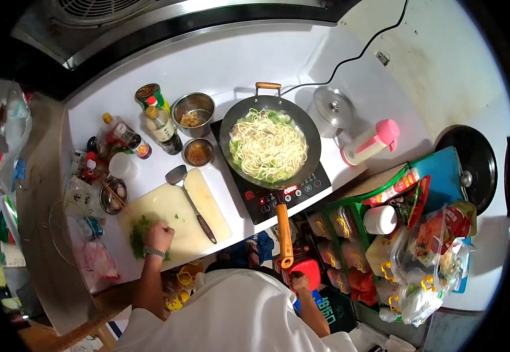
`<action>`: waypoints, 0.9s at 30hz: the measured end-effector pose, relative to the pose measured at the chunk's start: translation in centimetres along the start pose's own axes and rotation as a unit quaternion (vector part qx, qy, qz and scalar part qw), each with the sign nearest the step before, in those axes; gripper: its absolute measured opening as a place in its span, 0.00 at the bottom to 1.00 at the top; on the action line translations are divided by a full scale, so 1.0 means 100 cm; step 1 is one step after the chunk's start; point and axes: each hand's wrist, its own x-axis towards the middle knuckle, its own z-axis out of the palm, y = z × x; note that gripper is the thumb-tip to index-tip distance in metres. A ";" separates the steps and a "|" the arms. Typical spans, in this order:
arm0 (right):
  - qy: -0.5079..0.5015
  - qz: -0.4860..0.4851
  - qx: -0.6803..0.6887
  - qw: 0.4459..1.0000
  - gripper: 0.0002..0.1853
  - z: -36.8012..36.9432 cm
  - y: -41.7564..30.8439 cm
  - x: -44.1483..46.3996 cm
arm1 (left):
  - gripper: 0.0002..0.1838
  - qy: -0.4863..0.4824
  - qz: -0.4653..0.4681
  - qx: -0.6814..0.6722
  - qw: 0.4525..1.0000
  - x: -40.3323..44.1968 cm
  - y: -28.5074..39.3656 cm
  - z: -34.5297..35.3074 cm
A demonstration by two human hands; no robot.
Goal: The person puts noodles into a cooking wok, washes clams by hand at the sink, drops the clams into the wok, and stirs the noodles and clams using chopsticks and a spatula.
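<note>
My left hand (159,237), with a band at its wrist, is closed over the cutting board (211,205). Chopped greens (139,236) lie against and beside it; the curled fingers hide what they may hold. Low at my right side, my right hand (299,282) is closed at the edge of a red object (307,271). What it grips cannot be made out. A spatula (191,206) lies across the board, its blade toward the back. On the induction cooker (255,210) sits a wok (229,126) full of noodles (268,145) with green pieces, its wooden handle (284,234) pointing toward me.
Behind the board stand a steel pot (175,110), a small sauce bowl (198,152) and several bottles (162,126). A lidded pot (332,111) and a pink-topped flask (369,144) are right of the wok. Stacked containers (342,222) and bags (443,258) crowd the right.
</note>
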 end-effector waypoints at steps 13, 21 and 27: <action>0.009 0.011 0.094 0.995 0.18 0.026 -0.011 -0.067 | 0.08 -0.006 0.133 -0.017 0.991 0.002 -0.044 0.012; 0.151 0.115 0.282 0.940 0.19 0.018 -0.005 -0.143 | 0.08 -0.205 0.339 -0.120 0.910 -0.062 0.095 0.028; 0.159 0.256 0.426 0.853 0.22 0.082 0.080 -0.229 | 0.22 -0.434 0.475 0.076 0.762 -0.177 0.170 0.100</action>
